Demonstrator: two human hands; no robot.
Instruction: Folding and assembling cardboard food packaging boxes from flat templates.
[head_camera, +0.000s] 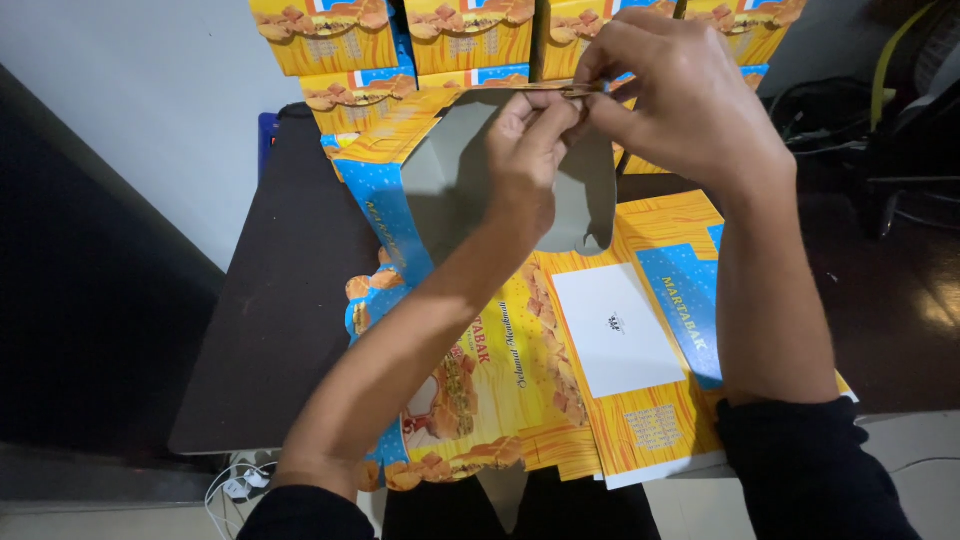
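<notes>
A yellow and blue printed cardboard box (420, 180), partly folded, stands tilted on the dark table (290, 300) with its grey inside facing me. My left hand (525, 150) pinches the top edge of its raised flap. Right beside it, my right hand (680, 95) grips the same edge, the fingertips of both hands meeting there. Under my arms lies a stack of flat unfolded box sheets (620, 340) in the same yellow and blue print, with a white panel on top.
Several folded yellow boxes (470, 40) are stacked in rows at the back of the table against the white wall (140, 100). Dark cables and a chair frame (890, 130) sit at the right. White cords (235, 485) lie on the floor at the lower left.
</notes>
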